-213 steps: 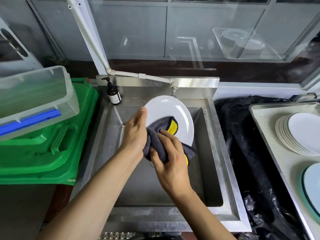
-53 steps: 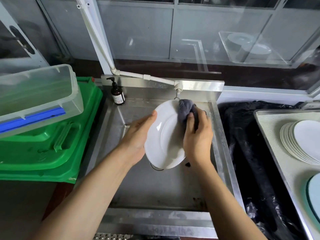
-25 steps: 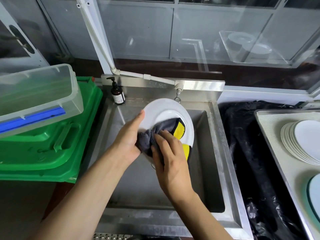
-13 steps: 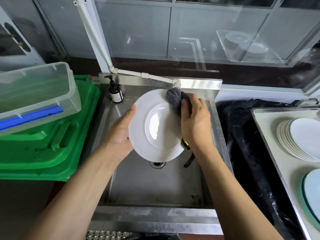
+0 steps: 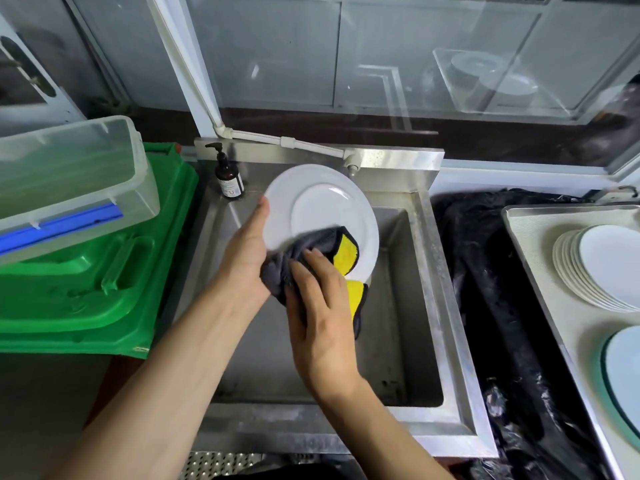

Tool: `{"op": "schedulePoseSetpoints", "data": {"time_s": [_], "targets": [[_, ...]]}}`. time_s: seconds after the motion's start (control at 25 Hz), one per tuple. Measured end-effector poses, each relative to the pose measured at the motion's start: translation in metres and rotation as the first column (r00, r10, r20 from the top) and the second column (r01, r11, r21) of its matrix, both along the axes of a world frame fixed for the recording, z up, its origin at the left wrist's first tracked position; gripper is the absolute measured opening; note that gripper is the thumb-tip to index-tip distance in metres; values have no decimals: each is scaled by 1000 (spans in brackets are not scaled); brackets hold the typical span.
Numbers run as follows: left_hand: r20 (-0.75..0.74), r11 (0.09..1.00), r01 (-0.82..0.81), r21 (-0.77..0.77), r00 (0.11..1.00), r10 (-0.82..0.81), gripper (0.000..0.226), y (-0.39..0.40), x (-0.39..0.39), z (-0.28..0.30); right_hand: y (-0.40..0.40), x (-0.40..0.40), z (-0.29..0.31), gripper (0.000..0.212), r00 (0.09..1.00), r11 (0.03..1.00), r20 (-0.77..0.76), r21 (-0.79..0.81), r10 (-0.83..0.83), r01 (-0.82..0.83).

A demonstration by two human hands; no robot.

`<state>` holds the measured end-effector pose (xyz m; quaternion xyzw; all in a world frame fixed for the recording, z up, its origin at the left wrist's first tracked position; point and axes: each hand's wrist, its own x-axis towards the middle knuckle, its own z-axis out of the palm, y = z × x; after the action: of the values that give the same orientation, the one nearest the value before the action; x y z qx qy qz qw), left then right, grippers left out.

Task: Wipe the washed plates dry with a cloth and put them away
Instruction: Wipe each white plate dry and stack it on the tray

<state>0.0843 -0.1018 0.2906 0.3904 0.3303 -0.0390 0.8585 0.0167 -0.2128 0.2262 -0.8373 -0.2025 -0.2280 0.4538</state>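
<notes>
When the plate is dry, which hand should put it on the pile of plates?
Probably the left hand. It already grips the white plate by its rim, while the right hand is busy holding the cloth. But the stack of plates sits on the right, so it must reach across.

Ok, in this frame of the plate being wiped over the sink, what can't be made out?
All in the head view:
- Lower part of the plate: covered by the cloth and the right hand.
- Left hand fingers: behind the plate.
- Whether the plate is dry: not visible.
- Bottle label: too small.
- Teal-rimmed plate: cut off by the right edge.
- Sink drain: hidden by the hands.
</notes>
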Motion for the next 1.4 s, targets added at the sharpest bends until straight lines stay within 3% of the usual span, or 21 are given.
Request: {"op": "schedulePoseSetpoints", "data": {"time_s": [0.12,0.2,0.28,0.36,0.48,0.6,0.8,1.0,1.24,1.4], "targets": [[106,994,-65,88,993,56,45,5,2,-3,-20,-4,-15,32,1000,1000,-6,-21,-6,6],[184,991,-30,133,983,5,45,8,1,2,-36,-5,-22,30,982,985,-136,94,-129,143],[164,991,8,132,986,-30,49,10,-2,4,-45,10,-18,27,920,927,-307,206,-243,314],[134,986,72,149,987,-92,51,7,-7,1,-51,33,-2,26,876,888,-382,229,-295,398],[118,979,139,149,981,-157,49,-12,-18,-4,-53,62,25,25,916,946,-280,72,-286,317],[86,984,75,163,992,-90,40,-23,-20,-6,-45,60,35,20,965,984,-190,-45,-178,173],[19,965,-60,257,998,57,31,-11,-11,-7,-39,10,10,30,973,992,-223,-89,66,-88],[-12,966,147,215,989,-148,41,-28,-29,-23,-69,60,-3,30,891,983,-413,-79,-186,168],[-72,951,177,253,984,-164,35,-44,-32,-40,-134,64,-41,29,858,963,-445,-200,-255,182],[-120,940,233,250,970,-209,45,-51,-34,-60,-188,66,-62,24,859,849,-269,-440,-437,294]]}}
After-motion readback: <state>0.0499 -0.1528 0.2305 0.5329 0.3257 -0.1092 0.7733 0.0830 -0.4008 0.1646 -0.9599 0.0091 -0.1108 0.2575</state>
